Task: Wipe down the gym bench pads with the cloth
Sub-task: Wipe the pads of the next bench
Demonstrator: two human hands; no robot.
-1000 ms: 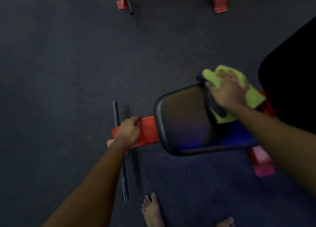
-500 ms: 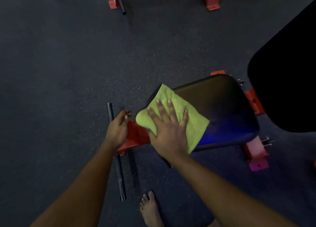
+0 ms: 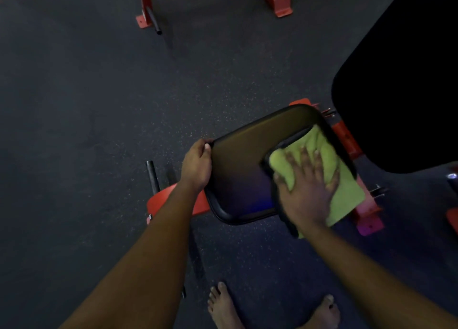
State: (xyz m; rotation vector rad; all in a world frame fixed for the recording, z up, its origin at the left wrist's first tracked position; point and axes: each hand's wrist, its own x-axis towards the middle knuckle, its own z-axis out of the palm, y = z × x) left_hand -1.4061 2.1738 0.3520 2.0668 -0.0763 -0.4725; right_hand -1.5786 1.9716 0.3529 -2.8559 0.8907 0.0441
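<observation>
The right hand (image 3: pixel 306 192) lies flat with its fingers (image 3: pixel 303 156) spread on a yellow-green cloth (image 3: pixel 344 180), pressing it against the right end of the black seat pad (image 3: pixel 243 170) of a gym bench; its grip is wide and flat, holding nothing closed, with the cloth simply pinned under the palm. The cloth covers the pad's right portion and hangs past the near edge, and a bunched fold of it sits just left of the thumb. The left hand (image 3: pixel 197 166) curls over the far left corner of the seat pad, its thumb on the rim and its fingers wrapped around the edge, so this grip is closed on the pad. The red bench frame (image 3: pixel 173 199) shows under the left forearm and again to the right of the pad, where bolts stick out. A black bar (image 3: pixel 152 175) crosses the frame's left end on the dark speckled floor (image 3: pixel 86 118). A larger black back pad (image 3: pixel 406 93) fills the upper right, close beside the seat pad. 2 bare feet (image 3: pixel 223 309) stand at the bottom edge. More red frame feet (image 3: pixel 277 0) sit on the floor at the top.
</observation>
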